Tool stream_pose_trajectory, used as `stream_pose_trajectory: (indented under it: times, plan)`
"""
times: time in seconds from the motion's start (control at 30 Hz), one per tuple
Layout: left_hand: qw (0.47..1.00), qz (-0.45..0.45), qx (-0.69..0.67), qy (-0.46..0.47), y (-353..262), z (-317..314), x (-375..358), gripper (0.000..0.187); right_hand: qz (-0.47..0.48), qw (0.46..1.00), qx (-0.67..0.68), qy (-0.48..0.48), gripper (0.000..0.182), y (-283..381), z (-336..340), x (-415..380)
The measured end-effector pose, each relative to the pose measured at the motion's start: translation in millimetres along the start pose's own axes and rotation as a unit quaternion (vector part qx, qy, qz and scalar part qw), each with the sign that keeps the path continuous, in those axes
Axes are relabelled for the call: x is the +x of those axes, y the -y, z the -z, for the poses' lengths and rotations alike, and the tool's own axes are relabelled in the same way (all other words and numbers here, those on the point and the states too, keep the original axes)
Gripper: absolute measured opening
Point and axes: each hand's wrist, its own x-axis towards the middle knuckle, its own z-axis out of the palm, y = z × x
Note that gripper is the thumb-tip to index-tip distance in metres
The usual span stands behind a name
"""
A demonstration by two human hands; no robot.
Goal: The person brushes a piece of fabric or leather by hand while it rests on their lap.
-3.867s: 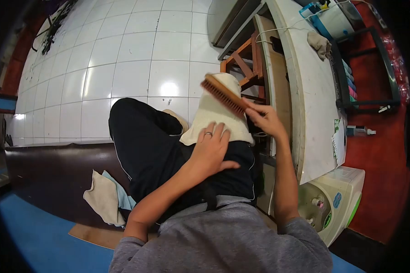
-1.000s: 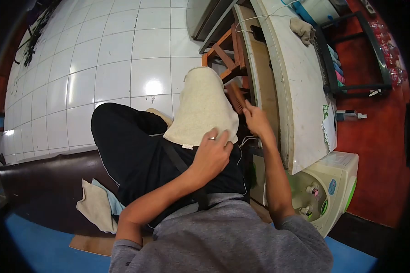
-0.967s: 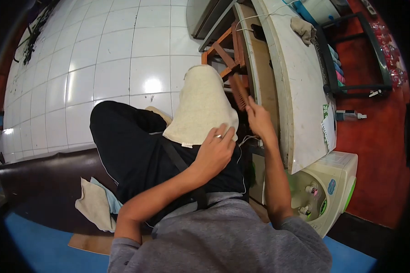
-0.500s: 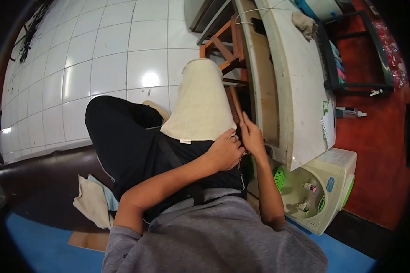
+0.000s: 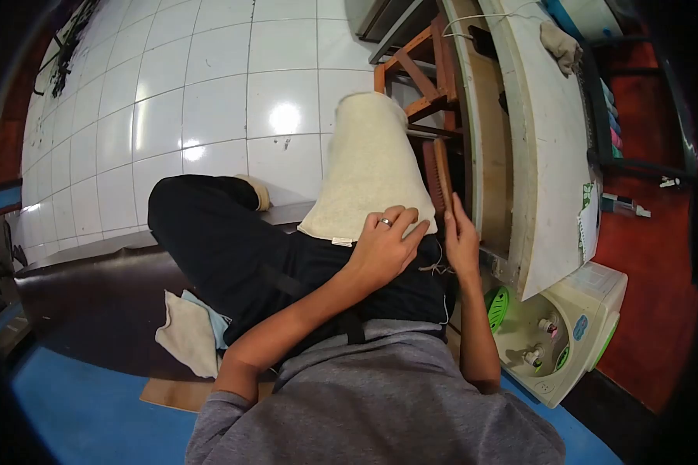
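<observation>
A cream cloth (image 5: 372, 170) lies over the thigh and knee, with a small white tag at its near edge. My left hand (image 5: 392, 240), wearing a ring, rests on the near right corner of this cloth with its fingers apart and bent. My right hand (image 5: 461, 236) grips the near end of a wooden brush (image 5: 442, 174) with dark reddish bristles. The brush stands on edge just right of the cloth, its bristles facing left. Thin strings lie on the dark trousers between the two hands.
A white-topped counter (image 5: 551, 155) runs along the right, with a water dispenser (image 5: 582, 333) below it. A wooden stool (image 5: 426, 77) stands ahead. Folded cloths (image 5: 190, 333) lie on the brown seat (image 5: 93, 318) at the left.
My left hand has loosened from its closed grip at the cloth's corner and spread its fingers on the cloth. The brush has separated from the cloth's edge a little. The view has shifted.
</observation>
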Motion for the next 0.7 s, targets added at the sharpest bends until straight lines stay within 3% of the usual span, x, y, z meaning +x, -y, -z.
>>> stream_pose_trajectory:
  times: [0.03,0.1,0.17,0.23,0.37,0.43,0.53,0.57,0.7]
  plan:
    - [0.999,0.013,0.029,-0.015,1.3,5.3,-0.1,0.044,-0.020,1.000,-0.015,-0.007,0.046,8.7,-1.8,4.3]
    - [0.998,0.049,0.043,-0.016,4.2,24.2,-7.8,0.045,-0.114,0.986,0.114,0.032,0.047,41.6,4.8,12.3]
    - [0.994,0.089,0.063,-0.019,12.7,39.5,-17.5,0.045,-0.074,0.965,0.247,0.041,0.049,66.7,3.7,19.8]
    - [0.988,0.122,0.072,-0.056,20.8,46.0,-29.8,0.045,-0.026,0.949,0.298,0.103,0.051,96.6,5.4,24.5]
    - [0.984,0.122,0.085,-0.097,20.5,38.4,-24.1,0.041,0.176,0.928,0.185,0.271,0.046,86.8,-16.3,47.9]
    - [0.982,0.126,0.090,-0.105,17.2,28.1,-19.4,0.039,0.154,0.945,0.159,0.242,0.043,43.6,-49.7,65.1]
    - [0.981,0.131,0.092,-0.109,13.4,18.6,-17.1,0.039,0.093,0.965,-0.106,0.223,0.042,30.5,-44.0,87.1]
    - [0.984,0.121,0.079,-0.101,14.3,17.9,-21.1,0.040,0.089,0.969,-0.092,0.210,0.042,18.8,-47.1,91.1]
    - [0.991,0.108,0.054,-0.056,15.8,15.8,-26.9,0.045,0.105,0.980,0.113,0.129,0.041,71.8,-18.2,80.6]
